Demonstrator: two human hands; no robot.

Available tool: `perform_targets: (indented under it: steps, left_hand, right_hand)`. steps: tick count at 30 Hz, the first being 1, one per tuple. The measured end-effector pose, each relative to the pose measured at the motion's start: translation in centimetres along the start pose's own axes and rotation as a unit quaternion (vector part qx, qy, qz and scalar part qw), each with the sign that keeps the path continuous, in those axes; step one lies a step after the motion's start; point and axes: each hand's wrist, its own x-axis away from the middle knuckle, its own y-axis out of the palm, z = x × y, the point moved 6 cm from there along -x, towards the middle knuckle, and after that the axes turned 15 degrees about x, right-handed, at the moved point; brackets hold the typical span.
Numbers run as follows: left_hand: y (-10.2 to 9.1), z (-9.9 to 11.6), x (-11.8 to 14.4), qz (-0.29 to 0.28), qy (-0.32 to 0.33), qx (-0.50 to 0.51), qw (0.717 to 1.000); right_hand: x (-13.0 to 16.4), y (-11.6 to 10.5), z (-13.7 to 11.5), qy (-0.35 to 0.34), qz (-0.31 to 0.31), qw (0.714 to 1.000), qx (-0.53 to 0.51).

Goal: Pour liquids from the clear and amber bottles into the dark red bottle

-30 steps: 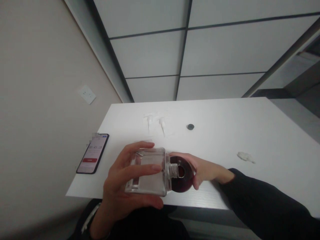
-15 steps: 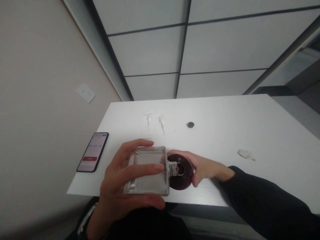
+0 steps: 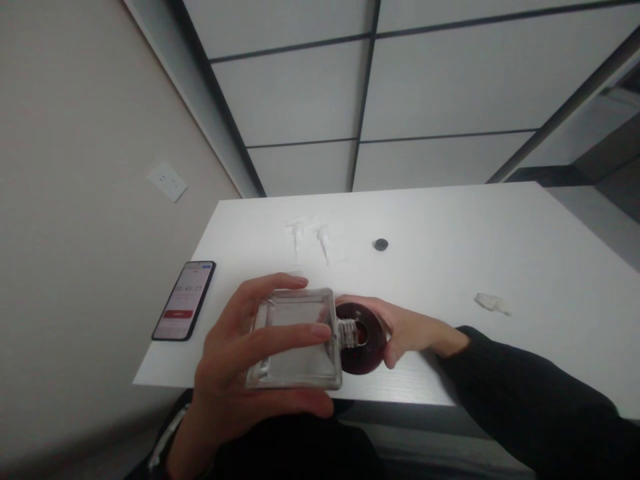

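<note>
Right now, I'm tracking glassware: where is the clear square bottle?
In the head view, low, slightly left of centre, the clear square bottle is tipped in the left hand, its neck at the mouth of the round dark red container in the right hand.

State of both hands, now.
Left hand: closed around the clear bottle, tipped with its neck at the dark bottle's mouth.
Right hand: closed around the dark bottle.

left hand (image 3: 233,363): grips tipped clear bottle (image 3: 303,367) | right hand (image 3: 403,330): holds dark-red bottle (image 3: 366,360)
</note>
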Motion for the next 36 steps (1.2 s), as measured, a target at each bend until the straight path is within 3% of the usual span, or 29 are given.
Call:
perform_targets:
  steps: [36]
  left_hand:
    - [-1.0,1.4,-1.4,-0.039,-0.001,-0.069,0.997]
  right_hand:
    - [-0.1,-0.1,-0.2,-0.006,-0.001,0.999,0.034]
